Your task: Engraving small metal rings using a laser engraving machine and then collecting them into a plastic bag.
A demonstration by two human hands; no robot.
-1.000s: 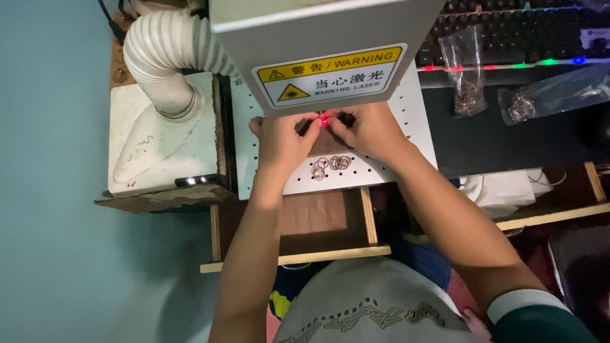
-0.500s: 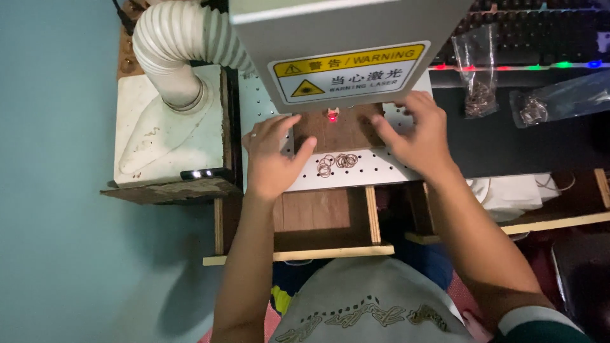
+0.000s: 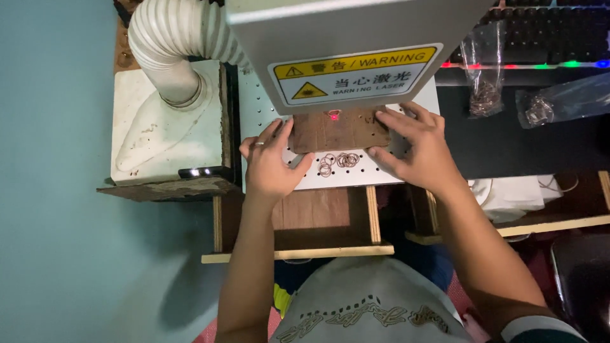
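Observation:
A brown wooden board [image 3: 340, 131] lies on the white perforated machine bed [image 3: 356, 174] under the grey laser head [image 3: 356, 47]. A small red-lit piece [image 3: 333, 115] sits at the board's far edge. My left hand [image 3: 272, 162] rests flat with fingers spread against the board's left edge. On the board's right edge my right hand [image 3: 416, 145] lies flat, fingers spread. Several thin metal rings [image 3: 337, 161] lie on the bed just in front of the board, between the two hands.
A white ribbed extraction hose [image 3: 171, 44] and its white hood [image 3: 165, 127] stand at the left. Clear bags of small metal parts [image 3: 486, 70] lie on a dark desk at the right, with a lit keyboard [image 3: 553, 32] behind. A wooden frame [image 3: 298, 252] supports the bed.
Both hands have let go of the small piece under the laser head and moved apart to the board's left and right edges. The camera view has shifted slightly.

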